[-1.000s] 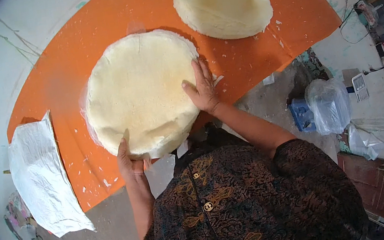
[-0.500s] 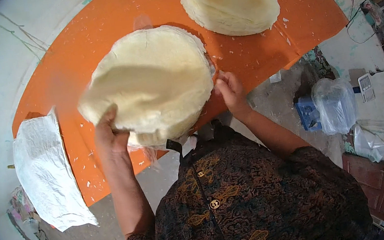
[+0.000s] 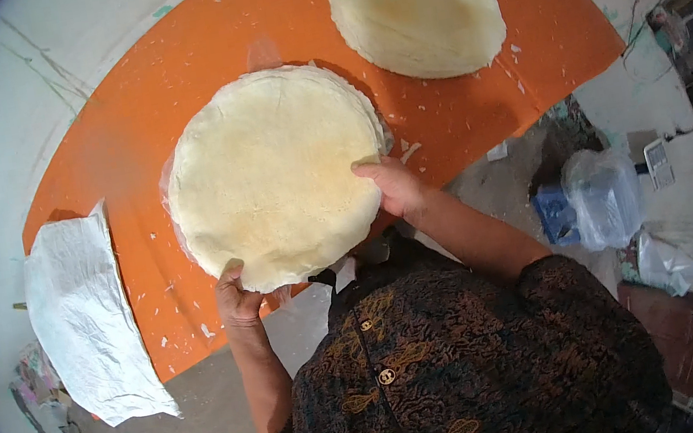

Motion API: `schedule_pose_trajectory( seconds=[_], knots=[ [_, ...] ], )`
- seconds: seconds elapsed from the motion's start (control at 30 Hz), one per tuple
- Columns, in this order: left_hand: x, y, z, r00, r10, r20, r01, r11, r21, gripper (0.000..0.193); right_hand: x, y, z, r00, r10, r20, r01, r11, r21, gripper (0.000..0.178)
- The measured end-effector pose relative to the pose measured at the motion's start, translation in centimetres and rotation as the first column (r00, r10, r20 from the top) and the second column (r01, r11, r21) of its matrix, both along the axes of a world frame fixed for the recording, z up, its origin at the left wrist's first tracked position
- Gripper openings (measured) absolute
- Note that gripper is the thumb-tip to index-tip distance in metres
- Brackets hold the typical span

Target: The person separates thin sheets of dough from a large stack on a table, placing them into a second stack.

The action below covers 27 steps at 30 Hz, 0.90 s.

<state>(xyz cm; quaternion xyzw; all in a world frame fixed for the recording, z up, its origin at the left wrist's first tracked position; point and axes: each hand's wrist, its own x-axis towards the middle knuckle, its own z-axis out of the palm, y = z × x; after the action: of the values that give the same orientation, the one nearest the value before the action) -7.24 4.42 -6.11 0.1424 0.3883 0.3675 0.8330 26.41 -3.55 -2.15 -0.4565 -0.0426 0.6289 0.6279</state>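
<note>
A stack of large, thin, pale round flatbreads (image 3: pixel 272 169) lies on the orange table (image 3: pixel 120 170), close to my body. Clear plastic shows under its edge. My left hand (image 3: pixel 240 301) pinches the near left rim of the top flatbread, thumb above and fingers hidden beneath. At the right rim my right hand (image 3: pixel 393 184) grips the same flatbread, its thumb lying on top. The sheet looks flat and rests over the stack. Farther back to the right sits a second stack of flatbreads (image 3: pixel 419 13), untouched by either hand.
A white cloth-like sheet (image 3: pixel 88 318) hangs over the table's left edge. Pale crumbs dot the tabletop. Beyond the right edge stand a blue crate (image 3: pixel 554 214), a clear plastic bag (image 3: pixel 603 196) and a white calculator-like device (image 3: pixel 658 163). A pale wall curves behind the table.
The top flatbread, blurred and folded half a second ago, now lies flat on the near stack. My left hand has shifted down and right; my right hand has moved onto the rim.
</note>
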Motion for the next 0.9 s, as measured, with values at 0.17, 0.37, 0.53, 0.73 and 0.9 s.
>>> schedule_pose_trajectory(
  seconds=[0.17,0.37,0.53,0.73,0.9],
  knots=[
    [5.7,-2.7,5.9,0.991,0.131,-0.020,-0.132,0.989,-0.063,0.045,2.1,-0.5,-0.1,0.993,0.094,-0.072,-0.083,0.986,0.143,0.044],
    [6.5,-1.1,5.4,0.946,0.269,-0.182,-0.260,0.963,0.068,0.046,3.6,2.9,0.0,0.989,0.030,-0.145,-0.026,0.999,0.033,0.053],
    [1.7,-0.3,4.2,0.980,0.198,0.035,-0.201,0.973,0.116,0.058,0.1,-0.5,-0.4,0.995,0.078,-0.054,-0.071,0.989,0.129,0.050],
    [1.6,-0.2,3.8,0.909,0.260,-0.326,-0.243,0.966,0.093,0.047,-0.2,0.9,1.3,0.985,0.071,-0.159,-0.072,0.997,-0.001,0.040],
    [2.6,0.6,7.2,0.907,0.151,-0.392,-0.021,0.948,0.316,0.049,-0.6,-0.9,-0.8,0.999,-0.037,-0.027,0.040,0.994,0.098,0.038]
  ],
)
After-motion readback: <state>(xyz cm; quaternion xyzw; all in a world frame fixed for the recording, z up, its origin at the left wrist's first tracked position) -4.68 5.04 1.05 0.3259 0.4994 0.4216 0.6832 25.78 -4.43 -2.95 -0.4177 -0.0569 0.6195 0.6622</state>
